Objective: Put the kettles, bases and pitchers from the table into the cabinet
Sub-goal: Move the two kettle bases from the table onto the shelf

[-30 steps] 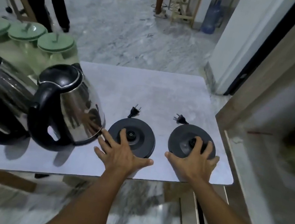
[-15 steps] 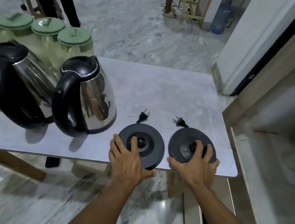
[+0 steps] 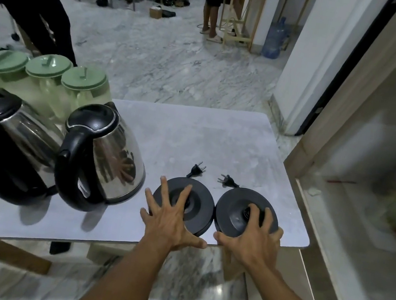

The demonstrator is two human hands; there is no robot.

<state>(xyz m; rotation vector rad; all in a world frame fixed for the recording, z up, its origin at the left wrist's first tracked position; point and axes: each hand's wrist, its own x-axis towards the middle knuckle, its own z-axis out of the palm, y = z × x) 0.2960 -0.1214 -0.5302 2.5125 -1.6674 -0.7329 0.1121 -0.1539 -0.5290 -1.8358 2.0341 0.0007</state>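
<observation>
Two round black kettle bases lie side by side at the near right edge of the grey table [image 3: 194,133]. My left hand [image 3: 169,223] is spread over the left base [image 3: 199,203], thumb at its near rim. In the same way my right hand [image 3: 252,242] grips the right base [image 3: 234,205]. Their plugs [image 3: 196,170] [image 3: 228,181] point away from me. Two steel kettles with black handles [image 3: 114,157] [image 3: 19,143] stand to the left. Behind them are green-lidded pitchers [image 3: 82,83] [image 3: 48,69] [image 3: 1,64].
The open cabinet [image 3: 365,209] stands right of the table, its wooden frame close to the table corner, with blurred items on its shelf. A person in black [image 3: 32,4] stands beyond the pitchers. Another person's legs [image 3: 210,21] and a blue water bottle [image 3: 274,42] are further back.
Both bases have slid toward the near table edge and closer together, now almost touching. My hands have stayed on them. The view has shifted, so the kettles appear further right.
</observation>
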